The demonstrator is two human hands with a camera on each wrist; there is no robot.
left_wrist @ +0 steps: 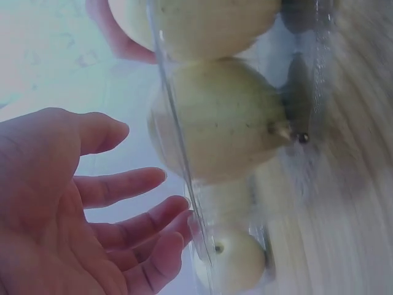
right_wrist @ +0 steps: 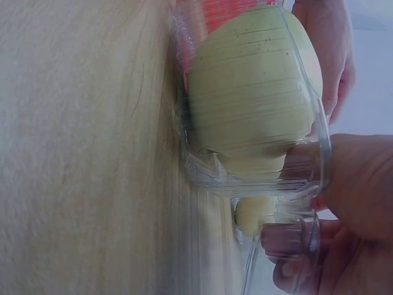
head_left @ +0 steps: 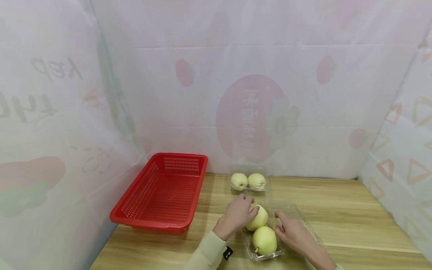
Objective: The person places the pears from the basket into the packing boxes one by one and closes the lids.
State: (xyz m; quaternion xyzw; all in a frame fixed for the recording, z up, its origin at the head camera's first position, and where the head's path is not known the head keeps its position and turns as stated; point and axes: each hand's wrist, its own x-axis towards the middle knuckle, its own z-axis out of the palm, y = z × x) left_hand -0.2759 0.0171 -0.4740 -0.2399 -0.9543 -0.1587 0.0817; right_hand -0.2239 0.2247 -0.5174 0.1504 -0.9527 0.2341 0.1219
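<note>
Two pale yellow pears, the far one (head_left: 258, 218) and the near one (head_left: 264, 240), sit in a clear plastic clamshell box (head_left: 266, 257) whose lid (head_left: 291, 210) lies folded open to the right. My left hand (head_left: 237, 213) hovers at the far pear's left, its loosely bent fingers (left_wrist: 123, 187) spread beside the box's rim and holding nothing. At the box's right side, over the lid, is my right hand (head_left: 297, 232), thumb and index finger apart. In the right wrist view its thumb (right_wrist: 356, 178) reaches over the rim by a pear, and other fingertips show through clear plastic.
A red perforated basket (head_left: 168, 225) with no contents visible stands on the wooden table (head_left: 354, 225) at left. Behind the open box, against the printed curtain (head_left: 303, 150), a second clear box (head_left: 249, 170) contains two pears (head_left: 239, 181).
</note>
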